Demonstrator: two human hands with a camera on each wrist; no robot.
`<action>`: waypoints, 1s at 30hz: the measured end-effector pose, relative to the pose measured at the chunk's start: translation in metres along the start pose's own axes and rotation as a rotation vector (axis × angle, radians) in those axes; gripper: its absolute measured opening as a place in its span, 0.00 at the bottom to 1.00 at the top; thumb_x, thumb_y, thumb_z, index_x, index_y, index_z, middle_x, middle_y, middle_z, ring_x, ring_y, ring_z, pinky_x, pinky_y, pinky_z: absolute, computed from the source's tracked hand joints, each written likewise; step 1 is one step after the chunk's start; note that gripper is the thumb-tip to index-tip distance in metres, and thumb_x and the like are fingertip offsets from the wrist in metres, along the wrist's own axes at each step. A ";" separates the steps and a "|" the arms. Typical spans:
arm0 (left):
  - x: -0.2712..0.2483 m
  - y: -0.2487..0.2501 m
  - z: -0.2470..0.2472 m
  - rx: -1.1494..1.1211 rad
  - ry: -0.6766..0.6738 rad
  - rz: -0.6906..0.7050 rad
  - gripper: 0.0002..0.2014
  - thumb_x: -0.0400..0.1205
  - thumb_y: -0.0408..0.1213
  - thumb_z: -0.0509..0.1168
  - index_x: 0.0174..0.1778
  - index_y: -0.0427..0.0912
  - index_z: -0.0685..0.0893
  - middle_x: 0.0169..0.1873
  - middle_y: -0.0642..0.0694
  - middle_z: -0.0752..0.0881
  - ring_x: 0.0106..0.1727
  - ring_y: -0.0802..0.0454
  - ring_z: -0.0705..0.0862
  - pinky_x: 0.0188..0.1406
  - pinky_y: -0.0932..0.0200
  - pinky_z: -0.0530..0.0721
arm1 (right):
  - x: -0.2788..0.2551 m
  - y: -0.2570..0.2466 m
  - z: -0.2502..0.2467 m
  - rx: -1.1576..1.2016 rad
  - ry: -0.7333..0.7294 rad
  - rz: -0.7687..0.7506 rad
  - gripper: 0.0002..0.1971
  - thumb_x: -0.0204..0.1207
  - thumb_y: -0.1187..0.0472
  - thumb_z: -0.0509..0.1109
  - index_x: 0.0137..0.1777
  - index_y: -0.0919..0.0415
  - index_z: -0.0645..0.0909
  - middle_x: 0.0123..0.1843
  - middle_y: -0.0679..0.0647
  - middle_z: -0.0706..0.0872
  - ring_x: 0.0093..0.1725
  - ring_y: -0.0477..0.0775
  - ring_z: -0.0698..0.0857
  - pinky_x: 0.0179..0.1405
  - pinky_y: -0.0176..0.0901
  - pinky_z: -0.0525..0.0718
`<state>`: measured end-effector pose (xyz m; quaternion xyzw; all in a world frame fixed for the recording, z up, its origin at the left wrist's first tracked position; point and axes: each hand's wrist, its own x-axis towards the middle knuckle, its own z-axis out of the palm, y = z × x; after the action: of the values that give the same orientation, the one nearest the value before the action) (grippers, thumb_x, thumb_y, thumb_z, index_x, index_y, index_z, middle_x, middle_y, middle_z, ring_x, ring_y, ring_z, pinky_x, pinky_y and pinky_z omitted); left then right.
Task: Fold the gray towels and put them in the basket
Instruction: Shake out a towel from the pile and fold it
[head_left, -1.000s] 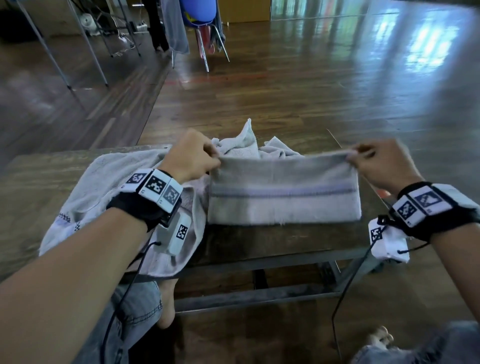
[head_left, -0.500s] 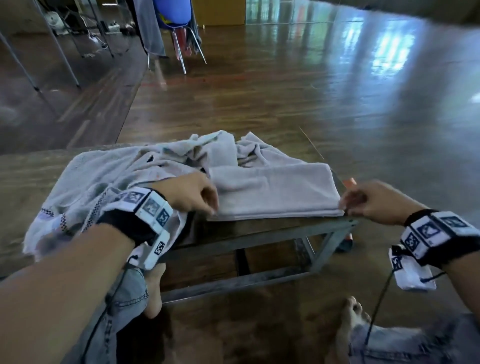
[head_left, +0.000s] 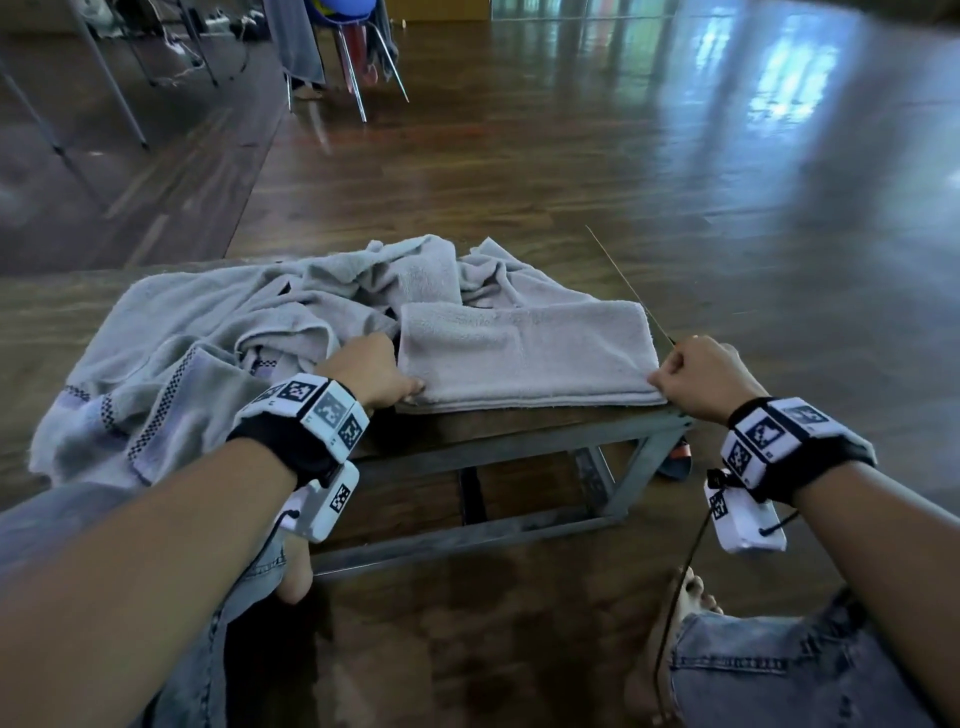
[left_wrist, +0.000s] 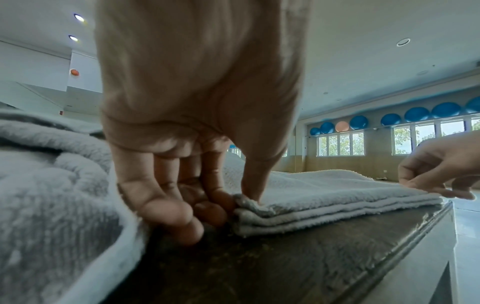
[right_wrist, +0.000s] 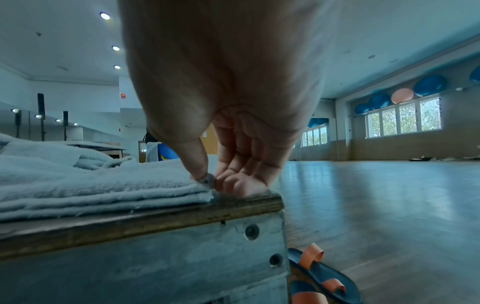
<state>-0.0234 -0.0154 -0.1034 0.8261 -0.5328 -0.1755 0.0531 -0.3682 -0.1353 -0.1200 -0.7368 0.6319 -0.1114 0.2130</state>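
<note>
Towel: lay folded at table front edge
Left hand: pinched its near-left corner
Right hand: pinched its near-right corner
Handling: likely soft, light, floppy; best held at corners

Folded towel plain gray — heaped towel gray, black-white checked band.

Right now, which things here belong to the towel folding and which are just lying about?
Part of the job:
folded gray towel, pinched at its near corners by left hand and right hand
heap of unfolded gray towels
low table

Lying about:
sandal
chair

No basket in view.
</note>
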 end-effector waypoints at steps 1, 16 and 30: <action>-0.001 0.001 -0.001 -0.005 0.003 -0.002 0.21 0.79 0.52 0.73 0.35 0.35 0.85 0.27 0.42 0.85 0.29 0.46 0.85 0.34 0.53 0.86 | 0.000 -0.002 -0.001 0.002 0.006 0.007 0.17 0.77 0.55 0.75 0.28 0.62 0.85 0.33 0.59 0.89 0.49 0.61 0.86 0.48 0.46 0.80; -0.008 -0.001 -0.007 -0.002 0.066 -0.015 0.14 0.73 0.45 0.75 0.36 0.35 0.87 0.33 0.41 0.89 0.36 0.43 0.88 0.43 0.46 0.90 | -0.010 -0.003 -0.018 -0.075 0.024 0.074 0.04 0.71 0.55 0.76 0.42 0.49 0.83 0.53 0.53 0.86 0.53 0.59 0.85 0.58 0.54 0.84; -0.020 0.019 0.022 0.147 -0.064 0.448 0.14 0.75 0.58 0.69 0.44 0.52 0.77 0.44 0.56 0.80 0.48 0.52 0.80 0.50 0.50 0.83 | -0.032 -0.039 0.015 -0.298 -0.193 -0.445 0.08 0.78 0.46 0.72 0.55 0.39 0.80 0.55 0.46 0.75 0.60 0.52 0.75 0.58 0.52 0.78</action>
<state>-0.0542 -0.0036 -0.1142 0.6828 -0.7157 -0.1462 0.0136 -0.3325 -0.0968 -0.1124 -0.8878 0.4409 0.0093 0.1319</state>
